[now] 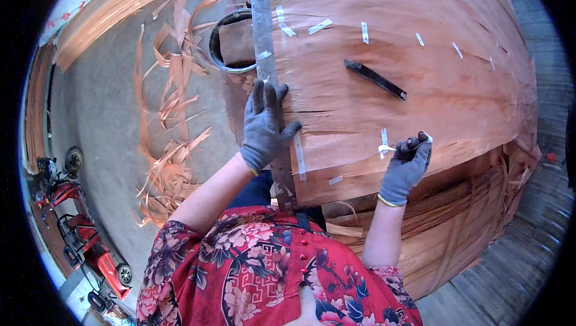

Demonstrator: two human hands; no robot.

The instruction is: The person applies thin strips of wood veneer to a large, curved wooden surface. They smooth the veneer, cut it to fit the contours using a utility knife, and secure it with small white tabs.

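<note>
A wide sheet of reddish-brown wood veneer [336, 92] lies in front of me on a tall stack. Short pieces of white tape are stuck across it, several in a row. My left hand [264, 126], in a grey glove, rests at the sheet's left edge with its fingers stretched out, over a long grey strip [262, 32]. Over the near part of the sheet, my right hand [409, 167], gloved too, is closed with a bit of white tape [386, 148] at its fingertips, beside a stuck piece. A dark, narrow knife-like tool [377, 80] lies farther off on the veneer.
Beyond the strip on the left stands a round dark bucket [215, 44] with a brown piece on it. Curled veneer scraps [171, 176] litter the floor. A red wheeled vehicle [108, 266] is at the far left. Stacked veneer [444, 230] shows below the sheet's near edge.
</note>
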